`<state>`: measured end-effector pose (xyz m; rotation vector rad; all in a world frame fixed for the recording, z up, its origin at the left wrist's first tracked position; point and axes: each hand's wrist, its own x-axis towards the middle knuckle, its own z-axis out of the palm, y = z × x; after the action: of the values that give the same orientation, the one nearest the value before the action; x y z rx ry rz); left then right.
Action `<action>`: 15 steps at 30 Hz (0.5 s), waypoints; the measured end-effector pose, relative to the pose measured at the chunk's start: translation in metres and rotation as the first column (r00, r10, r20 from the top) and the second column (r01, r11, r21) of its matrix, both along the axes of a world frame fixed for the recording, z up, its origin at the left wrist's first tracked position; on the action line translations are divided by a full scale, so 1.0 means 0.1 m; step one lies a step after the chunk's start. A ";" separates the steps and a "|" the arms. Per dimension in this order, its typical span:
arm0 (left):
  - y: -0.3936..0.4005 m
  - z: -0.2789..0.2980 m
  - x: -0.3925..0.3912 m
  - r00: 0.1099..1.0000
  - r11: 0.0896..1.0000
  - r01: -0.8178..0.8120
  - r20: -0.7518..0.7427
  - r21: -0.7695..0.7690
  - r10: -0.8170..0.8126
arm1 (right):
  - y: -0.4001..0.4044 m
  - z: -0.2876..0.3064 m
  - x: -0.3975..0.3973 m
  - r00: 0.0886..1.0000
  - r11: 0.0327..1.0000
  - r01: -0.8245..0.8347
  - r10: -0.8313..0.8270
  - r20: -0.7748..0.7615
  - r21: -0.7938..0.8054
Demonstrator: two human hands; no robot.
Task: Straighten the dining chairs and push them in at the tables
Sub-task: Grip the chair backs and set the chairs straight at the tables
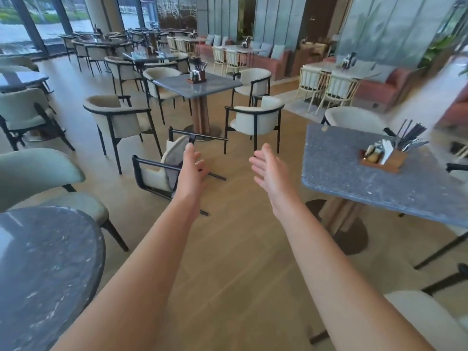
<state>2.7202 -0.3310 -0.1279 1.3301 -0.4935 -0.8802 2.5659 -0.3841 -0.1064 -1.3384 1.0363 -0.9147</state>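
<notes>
One toppled chair [162,168]; two hands [193,164] [268,168], fingers straight.

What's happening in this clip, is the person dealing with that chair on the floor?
A person in a dining room reaches both arms forward toward a tipped-over chair lying on its side on the wooden floor, its black legs pointing toward the right. The left hand and right hand are both open and hold nothing; whether the left hand touches the chair cannot be told. Beyond it, two upright chairs stand pulled away from a grey square table, so nothing has been straightened or pushed in yet.
</notes>
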 end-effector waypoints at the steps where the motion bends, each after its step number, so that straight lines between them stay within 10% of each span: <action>1: -0.06 -0.01 0.03 1.000 1.000 0.014 -0.003 0.001 -0.014 | -0.02 -0.01 0.03 1.000 1.000 0.011 -0.011 -0.008 0.003; 15: -1.13 -0.17 0.39 0.990 0.990 0.142 0.013 0.019 -0.143 | -0.89 -0.15 0.35 0.990 0.989 0.144 -0.144 0.000 0.037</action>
<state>2.7587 -0.4436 -0.1450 1.3304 -0.5987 -0.9953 2.6009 -0.4735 -0.1214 -1.2438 1.1545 -0.9991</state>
